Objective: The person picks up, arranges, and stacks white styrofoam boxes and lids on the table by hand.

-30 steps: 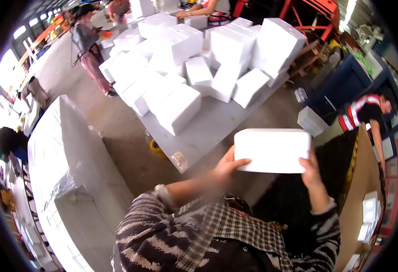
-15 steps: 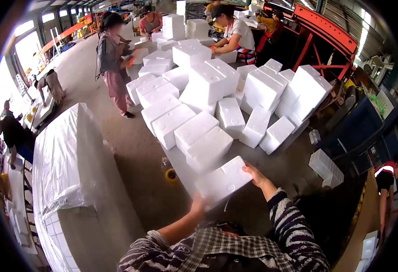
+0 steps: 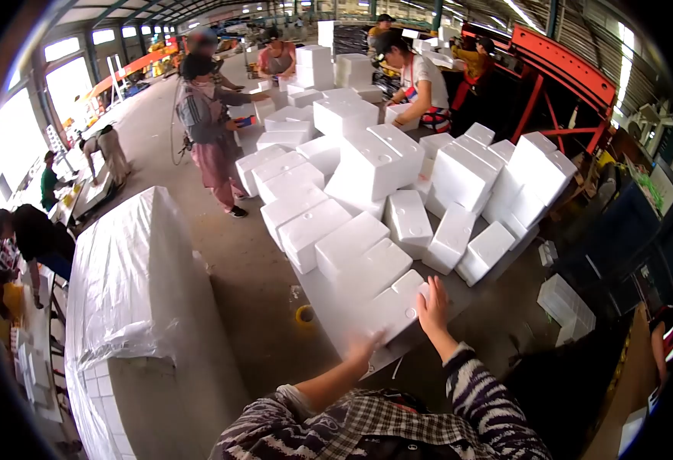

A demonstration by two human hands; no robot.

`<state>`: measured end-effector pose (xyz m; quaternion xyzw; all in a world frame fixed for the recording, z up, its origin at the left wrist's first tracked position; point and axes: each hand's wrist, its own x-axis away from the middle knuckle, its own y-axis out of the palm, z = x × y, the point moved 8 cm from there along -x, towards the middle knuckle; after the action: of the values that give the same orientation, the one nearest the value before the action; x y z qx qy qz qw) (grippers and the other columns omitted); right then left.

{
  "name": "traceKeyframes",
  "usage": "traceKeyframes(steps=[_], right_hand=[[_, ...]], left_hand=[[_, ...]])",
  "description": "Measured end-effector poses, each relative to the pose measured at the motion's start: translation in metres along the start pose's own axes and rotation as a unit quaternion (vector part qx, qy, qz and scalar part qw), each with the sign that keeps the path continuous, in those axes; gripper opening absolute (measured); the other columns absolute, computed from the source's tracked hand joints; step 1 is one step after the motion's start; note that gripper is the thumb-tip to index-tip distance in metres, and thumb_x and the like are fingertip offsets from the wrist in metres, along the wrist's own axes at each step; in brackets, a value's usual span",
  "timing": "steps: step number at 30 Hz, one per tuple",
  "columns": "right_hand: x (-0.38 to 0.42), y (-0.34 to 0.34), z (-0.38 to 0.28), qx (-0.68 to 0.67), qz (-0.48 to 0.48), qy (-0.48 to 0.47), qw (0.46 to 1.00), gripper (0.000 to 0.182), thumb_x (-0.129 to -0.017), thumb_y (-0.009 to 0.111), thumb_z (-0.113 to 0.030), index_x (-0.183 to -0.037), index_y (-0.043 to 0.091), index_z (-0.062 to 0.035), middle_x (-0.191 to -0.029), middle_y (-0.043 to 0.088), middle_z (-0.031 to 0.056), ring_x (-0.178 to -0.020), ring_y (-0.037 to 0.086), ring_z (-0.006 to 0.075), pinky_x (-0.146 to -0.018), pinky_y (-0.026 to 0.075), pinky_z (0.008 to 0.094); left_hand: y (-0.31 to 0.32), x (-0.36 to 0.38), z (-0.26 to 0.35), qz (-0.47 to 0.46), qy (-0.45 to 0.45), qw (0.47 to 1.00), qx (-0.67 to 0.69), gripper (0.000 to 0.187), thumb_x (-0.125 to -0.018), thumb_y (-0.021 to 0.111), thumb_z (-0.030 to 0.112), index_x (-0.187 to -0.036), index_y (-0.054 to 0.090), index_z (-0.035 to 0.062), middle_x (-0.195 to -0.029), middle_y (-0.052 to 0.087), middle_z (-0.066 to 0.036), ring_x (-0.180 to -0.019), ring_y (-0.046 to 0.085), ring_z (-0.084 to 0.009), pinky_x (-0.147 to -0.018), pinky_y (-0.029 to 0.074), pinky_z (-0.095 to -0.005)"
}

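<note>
A white foam box (image 3: 389, 308) lies on the near end of the grey table (image 3: 325, 313), close beside another white foam box (image 3: 372, 268) in the row. My right hand (image 3: 433, 308) rests against its right end, fingers stretched out rather than wrapped round it. At the box's near left side is my left hand (image 3: 362, 353), smeared by motion, so its grip cannot be made out. A round moulded mark shows on the end of the box near my right fingers.
Many white foam boxes (image 3: 367, 162) are heaped along the table. Co-workers stand at its far end, one person (image 3: 212, 123) on the left side. A plastic-wrapped stack (image 3: 122, 268) stands to my left. Yellow tape (image 3: 304, 315) lies on the floor, and a white crate (image 3: 565, 301) is at right.
The foam box has moved forward and right, from between my hands to beside the row on the table. My right fingers have straightened from their grip on its end. The view has shifted slightly.
</note>
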<state>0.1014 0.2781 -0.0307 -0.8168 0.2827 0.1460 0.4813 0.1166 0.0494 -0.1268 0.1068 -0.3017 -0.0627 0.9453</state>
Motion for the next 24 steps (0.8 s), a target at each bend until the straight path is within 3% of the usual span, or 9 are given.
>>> traceKeyframes(steps=[3,6,9,11,14,18,21,23,24], right_hand=[[0.046,-0.038,-0.013,-0.057,-0.046,-0.016,0.997,0.053,-0.091,0.059,-0.018,-0.138,0.042,-0.0008,-0.148,0.033,0.025,-0.136,0.032,0.0418,-0.112,0.027,0.0489],[0.107,-0.071,-0.004,-0.078,-0.116,-0.01,0.99,0.046,-0.093,0.058,-0.018,-0.135,0.046,-0.0022,-0.147,0.035,0.0235,-0.135,0.033,0.0417,-0.109,0.032,0.0468],[0.192,-0.083,0.045,-0.076,-0.216,0.076,0.97,0.045,-0.092,0.061,-0.023,-0.132,0.051,-0.0039,-0.144,0.041,0.0212,-0.131,0.04,0.0376,-0.107,0.036,0.0437],[0.265,-0.076,0.101,-0.075,-0.313,0.108,0.941,0.049,-0.089,0.065,-0.028,-0.131,0.053,-0.0041,-0.14,0.046,0.0207,-0.128,0.045,0.036,-0.105,0.039,0.0429],[0.343,-0.089,0.131,-0.031,-0.499,0.246,0.83,0.05,-0.09,0.063,-0.031,-0.132,0.054,-0.0044,-0.136,0.051,0.0185,-0.125,0.049,0.0335,-0.103,0.041,0.0416],[0.39,-0.115,0.156,-0.044,-0.554,0.321,0.767,0.047,-0.094,0.058,-0.03,-0.133,0.053,-0.0045,-0.135,0.053,0.0179,-0.124,0.05,0.0324,-0.102,0.043,0.0419],[0.409,-0.126,0.173,-0.103,-0.533,0.336,0.77,0.044,-0.096,0.054,-0.029,-0.133,0.052,-0.0045,-0.134,0.053,0.0174,-0.124,0.05,0.0316,-0.101,0.043,0.0421],[0.433,-0.143,0.175,-0.17,-0.491,0.364,0.773,0.043,-0.098,0.052,-0.029,-0.133,0.052,-0.0046,-0.133,0.054,0.0171,-0.124,0.05,0.0311,-0.1,0.044,0.0422],[0.445,-0.146,0.172,-0.235,-0.465,0.387,0.761,0.042,-0.099,0.051,-0.028,-0.134,0.052,-0.0046,-0.133,0.054,0.0169,-0.124,0.051,0.0308,-0.1,0.044,0.0423]], left_hand=[[-0.011,0.031,0.054,0.119,0.285,0.921,-0.238,0.087,-0.077,0.078,0.024,-0.142,0.025,0.0031,-0.132,0.047,-0.021,-0.121,0.047,-0.0321,-0.102,0.038,-0.045],[0.006,0.053,0.096,0.089,0.474,0.816,-0.32,0.089,-0.076,0.075,0.017,-0.146,0.023,0.0008,-0.141,0.04,-0.023,-0.136,0.031,-0.0359,-0.113,0.025,-0.0474],[0.056,0.063,0.133,-0.038,0.52,0.756,-0.395,0.077,-0.088,0.065,0.034,-0.147,0.027,0.003,-0.148,0.034,-0.02,-0.139,0.028,-0.0371,-0.114,0.022,-0.0503],[0.095,0.051,0.127,-0.082,0.509,0.672,-0.531,0.073,-0.089,0.061,0.037,-0.147,0.03,0.0054,-0.15,0.033,-0.016,-0.142,0.025,-0.035,-0.115,0.02,-0.0499],[0.115,0.009,0.074,-0.089,0.516,0.541,-0.659,0.065,-0.091,0.054,0.042,-0.144,0.039,0.0083,-0.152,0.034,-0.012,-0.145,0.022,-0.0316,-0.117,0.018,-0.0477],[0.112,0.015,0.08,-0.085,0.503,0.579,-0.636,0.065,-0.092,0.049,0.047,-0.143,0.041,0.008,-0.152,0.034,-0.01,-0.144,0.023,-0.0274,-0.117,0.015,-0.0446],[0.088,0.025,0.093,-0.129,0.551,0.693,-0.447,0.062,-0.091,0.053,0.04,-0.141,0.041,0.0043,-0.146,0.04,-0.017,-0.139,0.033,-0.031,-0.114,0.026,-0.045],[0.06,0.064,0.106,-0.108,0.46,0.753,-0.458,0.062,-0.087,0.06,0.019,-0.143,0.037,0.0054,-0.147,0.038,-0.019,-0.134,0.037,-0.0331,-0.112,0.03,-0.0436],[0.057,0.078,0.11,-0.115,0.465,0.752,-0.454,0.059,-0.088,0.06,0.021,-0.141,0.04,0.0049,-0.143,0.042,-0.019,-0.131,0.04,-0.0329,-0.11,0.033,-0.0432]])
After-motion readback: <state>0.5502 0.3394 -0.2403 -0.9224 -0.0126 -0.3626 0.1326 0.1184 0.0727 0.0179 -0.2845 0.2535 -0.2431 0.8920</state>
